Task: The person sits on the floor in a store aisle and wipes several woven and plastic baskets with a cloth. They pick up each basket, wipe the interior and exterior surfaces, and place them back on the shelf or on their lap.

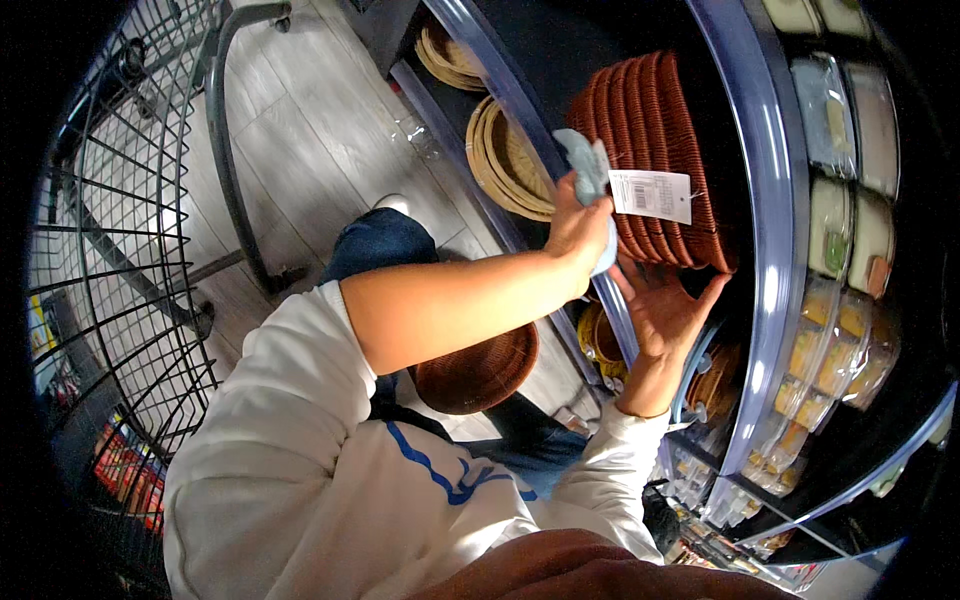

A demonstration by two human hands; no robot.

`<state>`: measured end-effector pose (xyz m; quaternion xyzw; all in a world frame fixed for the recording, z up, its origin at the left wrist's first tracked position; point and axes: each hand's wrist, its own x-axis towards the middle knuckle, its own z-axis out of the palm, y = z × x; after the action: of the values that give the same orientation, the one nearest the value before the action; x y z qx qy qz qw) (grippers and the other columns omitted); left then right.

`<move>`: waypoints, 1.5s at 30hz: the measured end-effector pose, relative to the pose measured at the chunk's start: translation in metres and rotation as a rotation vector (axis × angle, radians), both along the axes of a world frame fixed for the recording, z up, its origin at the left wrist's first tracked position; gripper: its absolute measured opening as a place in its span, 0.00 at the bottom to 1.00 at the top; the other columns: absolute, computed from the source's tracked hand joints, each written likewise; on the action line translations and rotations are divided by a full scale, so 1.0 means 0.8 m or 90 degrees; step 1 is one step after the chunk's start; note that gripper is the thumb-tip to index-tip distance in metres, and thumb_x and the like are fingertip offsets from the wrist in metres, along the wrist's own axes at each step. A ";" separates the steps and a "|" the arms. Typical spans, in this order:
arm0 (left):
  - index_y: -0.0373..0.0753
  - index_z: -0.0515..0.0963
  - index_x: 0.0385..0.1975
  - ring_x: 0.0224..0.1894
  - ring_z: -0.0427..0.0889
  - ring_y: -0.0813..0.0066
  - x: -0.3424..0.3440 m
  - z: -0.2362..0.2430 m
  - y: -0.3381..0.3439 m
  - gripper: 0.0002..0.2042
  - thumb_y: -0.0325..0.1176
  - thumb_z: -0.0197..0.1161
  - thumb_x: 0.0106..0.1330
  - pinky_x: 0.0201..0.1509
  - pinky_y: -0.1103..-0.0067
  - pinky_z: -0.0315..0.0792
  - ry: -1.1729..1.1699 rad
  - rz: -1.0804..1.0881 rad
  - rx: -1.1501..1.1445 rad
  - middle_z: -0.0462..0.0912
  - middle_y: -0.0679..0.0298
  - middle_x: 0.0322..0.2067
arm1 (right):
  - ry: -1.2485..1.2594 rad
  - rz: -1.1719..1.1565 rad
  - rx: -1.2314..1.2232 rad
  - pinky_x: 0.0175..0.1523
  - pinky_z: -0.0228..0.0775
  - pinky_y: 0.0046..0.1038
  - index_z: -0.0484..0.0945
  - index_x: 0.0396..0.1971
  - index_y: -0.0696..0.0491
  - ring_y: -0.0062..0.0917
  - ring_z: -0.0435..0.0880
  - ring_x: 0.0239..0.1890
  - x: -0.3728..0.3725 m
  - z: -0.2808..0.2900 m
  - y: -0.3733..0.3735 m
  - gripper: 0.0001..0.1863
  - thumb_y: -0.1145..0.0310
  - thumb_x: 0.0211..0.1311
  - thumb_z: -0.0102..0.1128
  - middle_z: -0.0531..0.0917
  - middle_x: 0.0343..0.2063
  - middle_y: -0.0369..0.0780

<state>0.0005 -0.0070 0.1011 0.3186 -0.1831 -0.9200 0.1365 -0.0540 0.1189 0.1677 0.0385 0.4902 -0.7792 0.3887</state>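
A stack of nested reddish-brown wicker baskets [640, 110] lies tilted on the dark shelf, with a white paper tag [655, 195] hanging from it. My left hand [580, 235] is closed round a grey-blue cloth [588, 165] at the stack's left side, beside the tag. At the stack's near end, my right hand [662, 312] grips the baskets, its thumb and fingers spread on either side of the end. Part of the cloth is hidden behind my left fingers.
A round brown wicker basket [485, 372] sits below my left forearm, near my legs. Pale round baskets [500, 160] stand on the lower shelf. A black wire shopping cart [130, 250] is on the left. Clear-wrapped packages [840, 230] line the shelf at right, behind a metallic shelf edge [765, 200].
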 end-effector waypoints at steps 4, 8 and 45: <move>0.46 0.58 0.58 0.40 0.72 0.74 -0.004 0.005 -0.001 0.23 0.30 0.52 0.63 0.42 0.76 0.70 0.049 -0.002 0.001 0.72 0.61 0.42 | -0.012 -0.008 -0.019 0.62 0.53 0.56 0.55 0.62 0.55 0.46 0.58 0.63 -0.056 0.006 -0.034 0.49 0.30 0.51 0.44 0.58 0.62 0.49; 0.44 0.61 0.57 0.39 0.71 0.76 0.005 0.010 0.001 0.23 0.32 0.55 0.60 0.42 0.76 0.68 0.030 -0.080 -0.017 0.72 0.64 0.36 | 0.082 -0.062 0.035 0.65 0.47 0.56 0.52 0.63 0.56 0.47 0.54 0.65 -0.133 -0.027 -0.080 0.48 0.33 0.54 0.45 0.56 0.63 0.51; 0.31 0.59 0.56 0.56 0.66 0.50 -0.008 -0.010 -0.010 0.23 0.31 0.52 0.62 0.60 0.53 0.61 0.070 -0.143 0.055 0.65 0.47 0.53 | 0.283 -0.221 0.136 0.53 0.70 0.33 0.66 0.53 0.61 0.33 0.73 0.53 -0.012 -0.054 0.115 0.28 0.56 0.61 0.56 0.73 0.50 0.47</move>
<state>-0.0057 -0.0153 0.0933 0.2506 -0.1698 -0.9527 0.0288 -0.0632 0.2109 0.1243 -0.0089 0.6283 -0.7676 0.1264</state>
